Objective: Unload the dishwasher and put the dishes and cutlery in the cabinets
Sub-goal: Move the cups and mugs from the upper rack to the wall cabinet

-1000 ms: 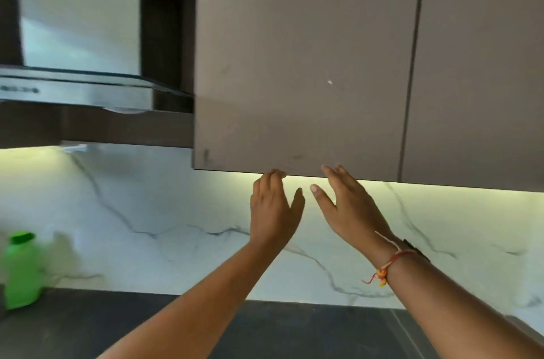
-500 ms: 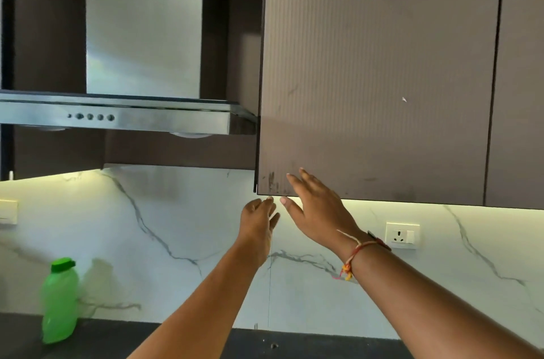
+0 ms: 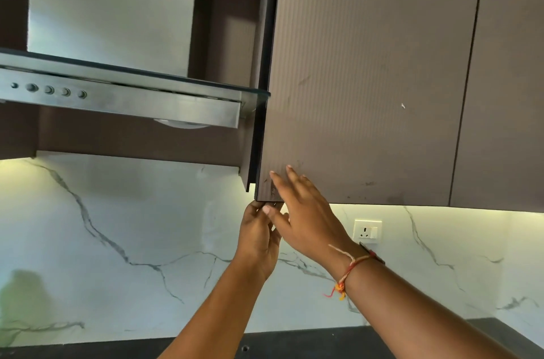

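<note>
White marble wall (image 3: 117, 241) backs the brown ribbed cabinet door (image 3: 368, 79), scuffed at its lower left corner; my left hand (image 3: 259, 238) curls fingers under that edge, my right hand (image 3: 306, 217) presses flat, fingers straight.

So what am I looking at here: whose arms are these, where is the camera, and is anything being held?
No machine here: these are a person's two bare hands, filmed by one camera worn on the head, so you see what the person sees. The left hand curls its fingers under the bottom corner of a brown cabinet door; the right hand lays straight fingers on the door's front. No dish is held or in view. Left of the door hangs a steel hood; behind is a marble wall with a socket, and a dark counter runs along the bottom.
</note>
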Action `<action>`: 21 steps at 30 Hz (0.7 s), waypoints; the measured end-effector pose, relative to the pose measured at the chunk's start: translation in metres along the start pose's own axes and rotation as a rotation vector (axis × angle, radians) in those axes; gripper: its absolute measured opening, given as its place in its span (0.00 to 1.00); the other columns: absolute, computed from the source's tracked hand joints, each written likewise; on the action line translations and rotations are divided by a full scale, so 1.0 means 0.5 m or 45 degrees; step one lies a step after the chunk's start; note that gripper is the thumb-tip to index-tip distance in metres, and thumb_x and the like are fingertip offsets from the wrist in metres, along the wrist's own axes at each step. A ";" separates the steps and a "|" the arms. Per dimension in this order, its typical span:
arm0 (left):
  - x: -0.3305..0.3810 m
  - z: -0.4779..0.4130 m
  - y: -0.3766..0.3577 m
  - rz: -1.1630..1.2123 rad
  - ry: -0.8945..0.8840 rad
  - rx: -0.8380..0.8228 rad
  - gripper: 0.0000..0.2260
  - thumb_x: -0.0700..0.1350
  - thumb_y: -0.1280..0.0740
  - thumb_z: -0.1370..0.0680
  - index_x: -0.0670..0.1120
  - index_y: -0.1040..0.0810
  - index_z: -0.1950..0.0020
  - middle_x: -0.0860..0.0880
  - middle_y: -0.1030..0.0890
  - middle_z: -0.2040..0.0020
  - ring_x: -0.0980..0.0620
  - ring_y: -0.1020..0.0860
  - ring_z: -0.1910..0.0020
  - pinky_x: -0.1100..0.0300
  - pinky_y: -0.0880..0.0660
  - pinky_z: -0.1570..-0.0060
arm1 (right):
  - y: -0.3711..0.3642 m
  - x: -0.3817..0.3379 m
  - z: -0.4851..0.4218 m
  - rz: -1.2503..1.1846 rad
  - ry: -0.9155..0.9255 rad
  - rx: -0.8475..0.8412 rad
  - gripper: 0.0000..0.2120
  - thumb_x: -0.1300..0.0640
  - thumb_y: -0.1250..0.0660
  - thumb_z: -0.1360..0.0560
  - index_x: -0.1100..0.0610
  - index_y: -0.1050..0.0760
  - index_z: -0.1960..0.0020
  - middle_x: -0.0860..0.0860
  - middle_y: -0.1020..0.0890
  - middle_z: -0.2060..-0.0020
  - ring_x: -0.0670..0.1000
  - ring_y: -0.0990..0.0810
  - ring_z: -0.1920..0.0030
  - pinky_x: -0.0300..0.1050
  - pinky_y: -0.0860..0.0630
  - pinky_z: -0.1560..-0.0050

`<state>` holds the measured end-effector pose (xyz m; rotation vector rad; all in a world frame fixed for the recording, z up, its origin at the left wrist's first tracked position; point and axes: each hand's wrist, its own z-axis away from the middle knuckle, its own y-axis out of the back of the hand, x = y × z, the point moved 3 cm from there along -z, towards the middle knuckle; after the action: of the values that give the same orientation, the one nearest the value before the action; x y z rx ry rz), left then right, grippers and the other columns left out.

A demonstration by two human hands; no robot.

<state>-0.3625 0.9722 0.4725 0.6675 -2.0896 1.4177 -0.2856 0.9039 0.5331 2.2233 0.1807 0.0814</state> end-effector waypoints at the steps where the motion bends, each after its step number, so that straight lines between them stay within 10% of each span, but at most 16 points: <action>1: 0.004 0.027 -0.007 -0.048 -0.023 -0.020 0.12 0.44 0.42 0.16 0.46 0.25 0.35 0.43 0.17 0.42 0.44 0.20 0.40 0.42 0.27 0.36 | 0.013 -0.011 0.015 0.037 0.032 0.040 0.33 0.34 0.50 0.20 0.40 0.57 0.20 0.46 0.56 0.19 0.54 0.55 0.20 0.53 0.47 0.23; 9: 0.022 0.318 -0.130 -0.132 -0.155 -0.266 0.21 0.57 0.43 0.23 0.48 0.21 0.38 0.44 0.16 0.44 0.45 0.18 0.44 0.46 0.23 0.43 | 0.150 -0.052 0.212 0.358 0.124 0.466 0.32 0.37 0.44 0.20 0.49 0.42 0.21 0.56 0.46 0.20 0.62 0.39 0.23 0.55 0.36 0.30; 15: -0.031 0.424 -0.207 -0.466 -0.362 -0.407 0.11 0.36 0.39 0.19 0.46 0.18 0.50 0.46 0.15 0.54 0.48 0.18 0.51 0.54 0.21 0.51 | 0.274 0.017 0.392 0.407 -0.017 0.596 0.30 0.46 0.39 0.19 0.58 0.40 0.21 0.58 0.43 0.21 0.57 0.28 0.30 0.46 0.23 0.38; 21: -0.091 0.467 -0.292 -0.842 -0.613 -0.890 0.23 0.31 0.41 0.20 0.54 0.24 0.33 0.59 0.25 0.32 0.61 0.30 0.30 0.62 0.32 0.32 | 0.369 0.097 0.525 0.776 -0.203 0.685 0.29 0.50 0.45 0.19 0.60 0.43 0.21 0.57 0.45 0.20 0.58 0.40 0.22 0.56 0.34 0.28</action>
<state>-0.2671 0.7098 0.4683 1.2986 -2.1818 0.1434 -0.1870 0.5952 0.5180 2.7306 -0.6379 0.2039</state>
